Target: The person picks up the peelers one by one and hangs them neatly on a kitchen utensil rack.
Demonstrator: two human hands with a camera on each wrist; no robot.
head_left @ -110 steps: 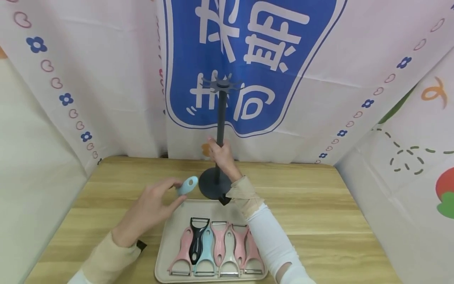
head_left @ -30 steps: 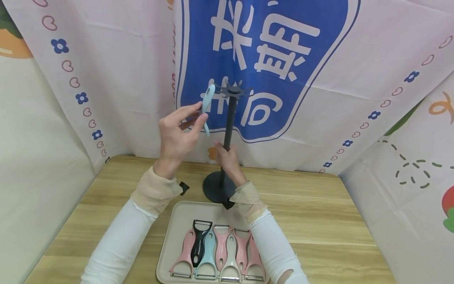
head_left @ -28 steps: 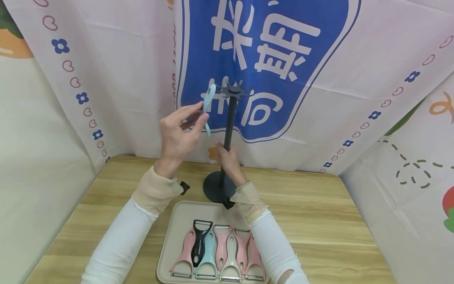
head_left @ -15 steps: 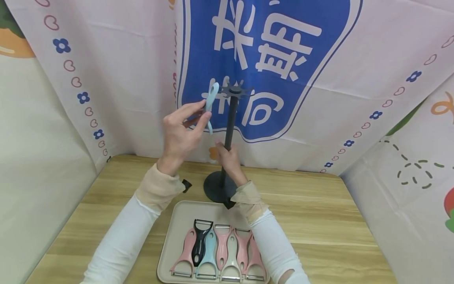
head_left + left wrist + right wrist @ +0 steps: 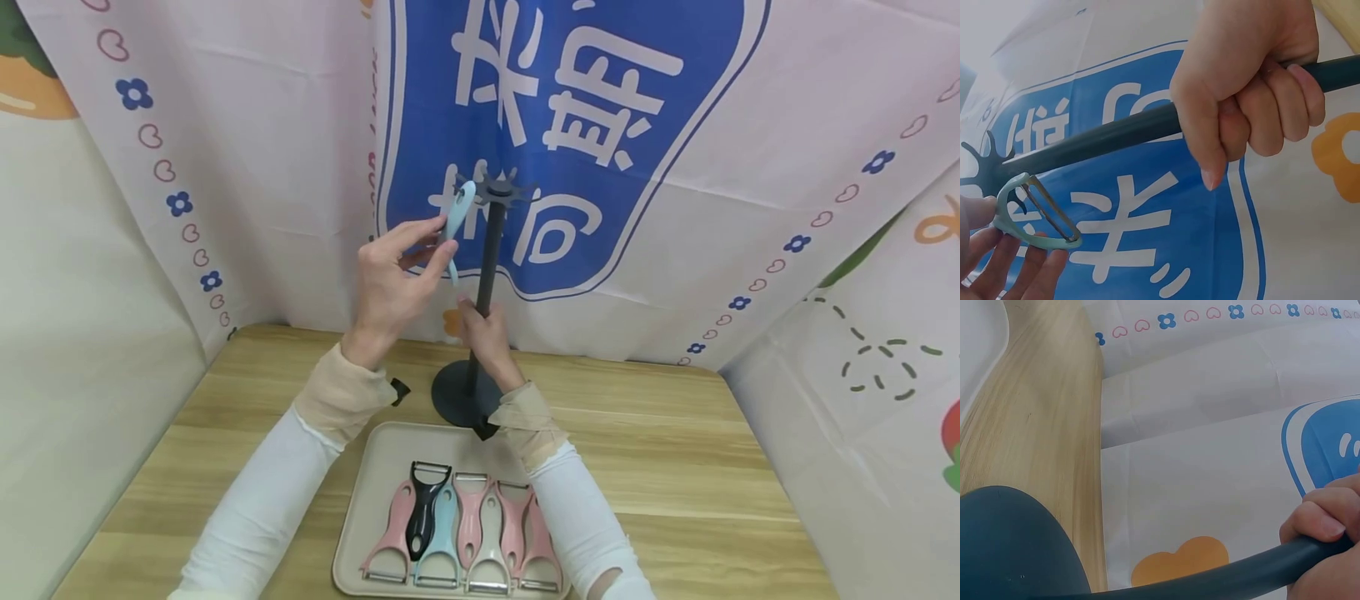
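My left hand (image 5: 393,279) pinches a light blue peeler (image 5: 461,208) between thumb and fingers, its holed handle end up, right at the hooks of a dark rack's top (image 5: 501,190). In the left wrist view the peeler's blade head (image 5: 1038,215) points toward the camera, just below the hooked top (image 5: 988,165). My right hand (image 5: 486,333) grips the upright pole (image 5: 491,258) in its lower half, fingers wrapped round it. The rack's round base (image 5: 453,396) stands on the table behind the tray.
A beige tray (image 5: 378,454) lies in front of the rack, holding several peelers: black (image 5: 422,521), light blue (image 5: 442,529), grey (image 5: 491,533) and pink (image 5: 392,533). A printed cloth (image 5: 300,167) hangs behind the wooden table (image 5: 660,467).
My left hand has raised the light blue peeler from beside the tray up to the rack's top, then edged right toward the hooks. My right hand keeps its grip on the pole.
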